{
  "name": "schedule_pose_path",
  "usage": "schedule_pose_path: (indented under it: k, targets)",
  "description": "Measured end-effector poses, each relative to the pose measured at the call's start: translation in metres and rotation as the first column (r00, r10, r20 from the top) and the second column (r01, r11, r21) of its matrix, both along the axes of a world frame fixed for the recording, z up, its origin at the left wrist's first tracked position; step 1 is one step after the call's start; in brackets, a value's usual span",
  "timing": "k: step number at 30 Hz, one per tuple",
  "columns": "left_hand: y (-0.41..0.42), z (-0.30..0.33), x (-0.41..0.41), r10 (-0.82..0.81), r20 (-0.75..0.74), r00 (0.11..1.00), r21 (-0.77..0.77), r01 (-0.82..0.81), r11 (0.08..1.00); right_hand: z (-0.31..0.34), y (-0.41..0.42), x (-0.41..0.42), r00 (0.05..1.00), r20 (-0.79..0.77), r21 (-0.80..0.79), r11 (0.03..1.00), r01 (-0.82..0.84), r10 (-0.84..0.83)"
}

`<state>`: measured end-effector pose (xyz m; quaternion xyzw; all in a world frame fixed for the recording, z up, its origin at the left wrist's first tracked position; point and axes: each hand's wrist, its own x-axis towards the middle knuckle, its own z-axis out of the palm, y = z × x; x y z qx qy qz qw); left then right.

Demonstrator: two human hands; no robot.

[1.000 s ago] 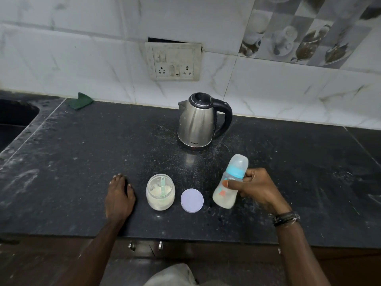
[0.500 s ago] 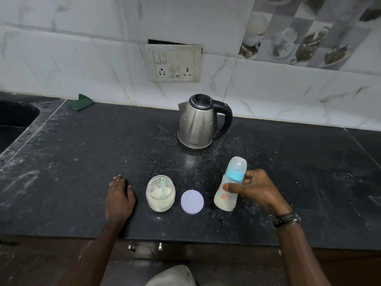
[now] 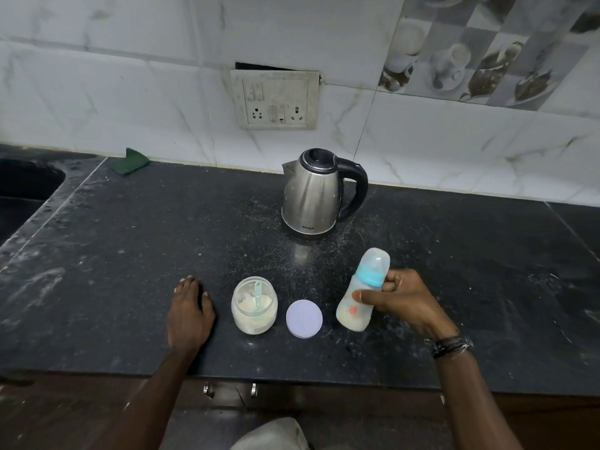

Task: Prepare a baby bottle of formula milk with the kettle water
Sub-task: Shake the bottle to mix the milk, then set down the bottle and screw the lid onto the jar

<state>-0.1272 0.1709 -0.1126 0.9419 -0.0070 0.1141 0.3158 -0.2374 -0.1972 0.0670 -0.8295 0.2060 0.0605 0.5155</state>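
Nearly done: bottle capped and filled with milky liquid, mixing or setting down likely all that remains.

Across the desk (image 3: 97, 254), largest first: kettle (image 3: 313, 194) parked toward the back edge, lid down, apparently finished with. Then formula jar (image 3: 254, 306) near the front edge, open, powder and scoop (image 3: 258, 295) inside, not yet closed. Then baby bottle (image 3: 362, 292) right of it, tilted, base close to the desk, touching or not hard to tell. Then jar lid (image 3: 304, 318) flat between jar and bottle. Right hand (image 3: 402, 298) clenched around the bottle's middle, thumb across the front, fingers curled behind. Left hand (image 3: 190, 311) lying flat, released, palm down beside the jar, holding nothing.
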Motion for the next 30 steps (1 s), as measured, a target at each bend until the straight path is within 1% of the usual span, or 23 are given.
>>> schedule_pose_path:
  k: [2, 4, 5, 7, 9, 12, 14, 18, 22, 30]
  targets:
    - [-0.001, 0.001, 0.000, -0.001, -0.001, 1.000, -0.011, 0.001, 1.000, -0.004, -0.003, 0.003, 0.997, -0.055, -0.137, 0.989, -0.055, 0.048]
    - [-0.001, 0.001, -0.001, -0.007, 0.008, 1.000, -0.011, 0.007, 1.000, -0.011, -0.006, 0.009, 0.997, -0.076, -0.334, 0.941, -0.053, 0.029]
    - [-0.001, 0.001, -0.001, -0.007, 0.012, 1.000, -0.009, 0.007, 1.000, -0.015, -0.007, 0.012, 0.997, -0.071, -0.376, 0.926, -0.034, 0.008]
    - [0.000, 0.001, 0.000, -0.001, 0.013, 1.000, -0.010, 0.001, 1.000, -0.020, -0.007, 0.022, 0.999, -0.028, -0.362, 0.932, 0.005, -0.016]
    - [0.000, -0.001, 0.000, 0.003, 0.015, 1.000, -0.012, -0.002, 1.000, -0.025, -0.006, 0.036, 0.996, 0.057, -0.318, 0.945, 0.079, -0.064]
    - [0.001, -0.002, 0.000, -0.001, 0.026, 1.000, -0.005, 0.001, 1.000, -0.033, -0.002, 0.060, 0.972, 0.181, -0.278, 0.940, 0.199, -0.152]
    - [0.000, -0.003, 0.000, 0.002, 0.019, 1.000, -0.002, -0.002, 1.000, -0.038, 0.002, 0.077, 0.952, 0.232, -0.248, 0.934, 0.258, -0.202]
    - [0.000, -0.003, 0.001, 0.008, -0.003, 1.000, -0.001, -0.008, 1.000, -0.047, 0.008, 0.108, 0.930, 0.270, -0.205, 0.929, 0.308, -0.249]
    - [0.001, -0.005, 0.003, 0.015, -0.011, 1.000, 0.001, -0.015, 1.000, -0.052, 0.016, 0.127, 0.924, 0.285, -0.219, 0.921, 0.321, -0.254]
    - [-0.001, -0.001, 0.001, 0.026, -0.008, 1.000, -0.001, -0.026, 1.000, -0.065, 0.026, 0.144, 0.939, 0.246, -0.234, 0.926, 0.297, -0.239]
